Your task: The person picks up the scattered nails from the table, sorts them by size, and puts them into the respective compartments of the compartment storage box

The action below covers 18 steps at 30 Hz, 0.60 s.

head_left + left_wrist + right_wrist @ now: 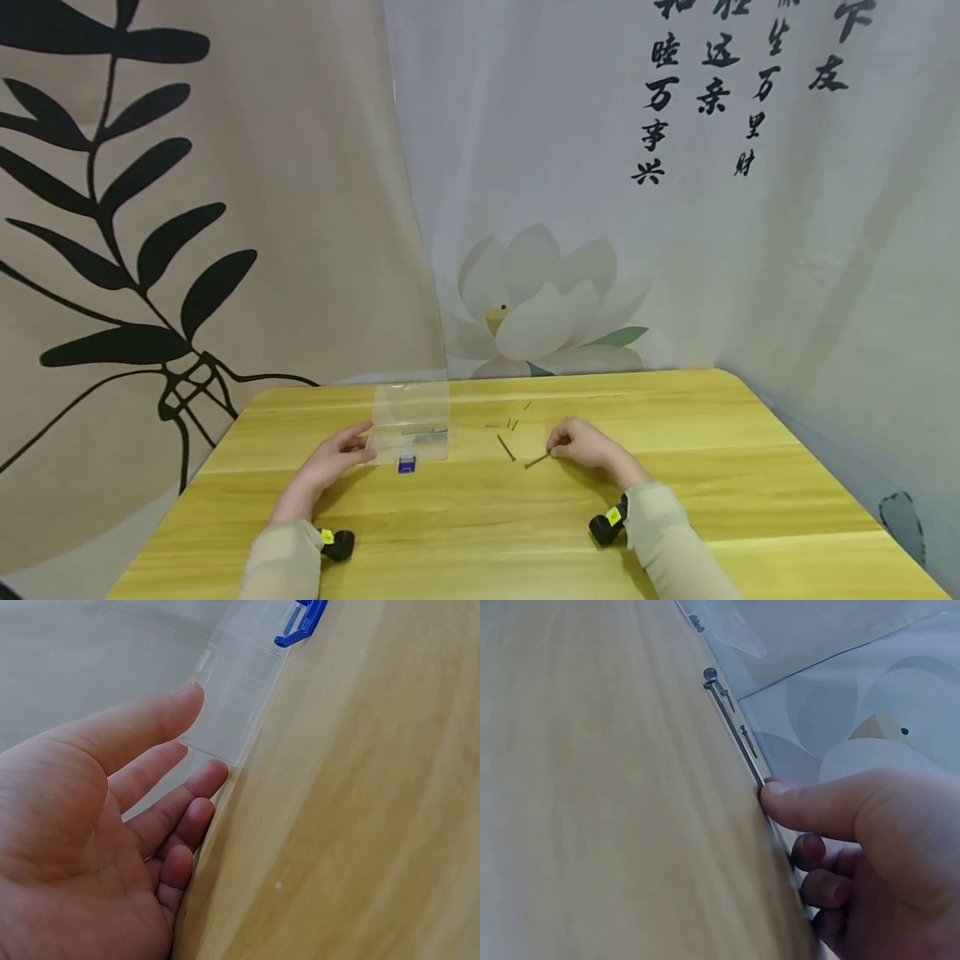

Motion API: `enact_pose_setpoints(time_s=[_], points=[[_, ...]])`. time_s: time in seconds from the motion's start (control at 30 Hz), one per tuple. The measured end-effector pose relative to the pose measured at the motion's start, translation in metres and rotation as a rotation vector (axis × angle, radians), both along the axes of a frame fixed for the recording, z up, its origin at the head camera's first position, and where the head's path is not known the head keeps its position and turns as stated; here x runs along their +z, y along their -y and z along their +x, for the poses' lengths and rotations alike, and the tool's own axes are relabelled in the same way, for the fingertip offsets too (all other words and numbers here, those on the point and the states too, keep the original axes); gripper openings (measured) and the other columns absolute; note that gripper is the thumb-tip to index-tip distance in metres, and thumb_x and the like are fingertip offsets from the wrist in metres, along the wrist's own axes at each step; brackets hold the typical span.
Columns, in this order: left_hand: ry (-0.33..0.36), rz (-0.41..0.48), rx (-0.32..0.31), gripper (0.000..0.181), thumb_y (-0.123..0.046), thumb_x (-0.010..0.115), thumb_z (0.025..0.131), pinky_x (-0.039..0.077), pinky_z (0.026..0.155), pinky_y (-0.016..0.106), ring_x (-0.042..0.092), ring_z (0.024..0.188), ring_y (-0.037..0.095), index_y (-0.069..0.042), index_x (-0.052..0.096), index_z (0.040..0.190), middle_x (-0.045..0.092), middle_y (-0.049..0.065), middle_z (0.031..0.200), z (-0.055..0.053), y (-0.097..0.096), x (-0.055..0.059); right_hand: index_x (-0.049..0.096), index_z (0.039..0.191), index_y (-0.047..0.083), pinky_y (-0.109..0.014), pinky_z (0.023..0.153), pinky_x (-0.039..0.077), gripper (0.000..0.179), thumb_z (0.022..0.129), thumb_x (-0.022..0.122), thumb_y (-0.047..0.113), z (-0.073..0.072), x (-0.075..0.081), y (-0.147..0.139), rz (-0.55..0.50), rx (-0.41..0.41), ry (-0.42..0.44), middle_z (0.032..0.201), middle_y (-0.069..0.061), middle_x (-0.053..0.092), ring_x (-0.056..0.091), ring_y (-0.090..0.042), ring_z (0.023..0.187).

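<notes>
A clear plastic box (411, 404) with its lid raised and a blue latch (407, 464) stands on the table. My left hand (341, 457) is at the box's left end, fingers loosely bent; in the left wrist view its fingertips (210, 778) are at the box corner, and firm contact is unclear. My right hand (588, 443) pinches one end of a long nail (537, 460) between thumb and fingers; the nail's head points away from the hand, low over the tabletop. Another long nail (506, 447) lies just left of it.
Several small nails (514, 425) lie scattered behind the long ones. Thin dark pieces (425, 432) are inside the box. The wooden table (465, 533) ends at a printed cloth backdrop (555, 167). A black wrist camera (607, 523) sits at the right sleeve.
</notes>
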<state>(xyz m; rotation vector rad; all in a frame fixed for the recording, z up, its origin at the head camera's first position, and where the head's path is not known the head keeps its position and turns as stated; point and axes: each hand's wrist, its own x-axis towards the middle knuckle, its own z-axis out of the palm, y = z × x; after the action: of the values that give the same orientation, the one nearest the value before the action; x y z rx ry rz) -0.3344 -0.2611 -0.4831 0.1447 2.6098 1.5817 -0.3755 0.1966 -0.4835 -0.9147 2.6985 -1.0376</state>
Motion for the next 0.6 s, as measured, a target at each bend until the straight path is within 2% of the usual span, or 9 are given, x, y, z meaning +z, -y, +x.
enact_pose_setpoints(time_s=[0.3,0.6], points=[[0.002,-0.006,0.009,0.065,-0.019,0.068,0.092,0.038,0.097,0.050,0.047,0.115,0.032,-0.002,0.039,0.147,0.051,0.021,0.130,0.0016,0.0015,-0.0025,0.069,0.091,0.003,-0.037,0.077,0.044,0.010,0.093,0.059,0.004,0.0030,0.0002,0.0034,-0.012,-0.032,0.040,0.089,-0.002,0.060,0.051,-0.016,0.082],[-0.006,-0.011,0.005,0.064,-0.019,0.068,0.093,0.040,0.094,0.047,0.047,0.112,0.031,-0.001,0.039,0.147,0.052,0.021,0.126,0.0006,0.0002,0.0000,0.068,0.096,0.000,-0.036,0.075,0.046,0.014,0.096,0.056,0.006,0.0022,0.0025,0.0043,-0.028,-0.079,0.043,0.091,-0.004,0.063,0.053,-0.016,0.081]])
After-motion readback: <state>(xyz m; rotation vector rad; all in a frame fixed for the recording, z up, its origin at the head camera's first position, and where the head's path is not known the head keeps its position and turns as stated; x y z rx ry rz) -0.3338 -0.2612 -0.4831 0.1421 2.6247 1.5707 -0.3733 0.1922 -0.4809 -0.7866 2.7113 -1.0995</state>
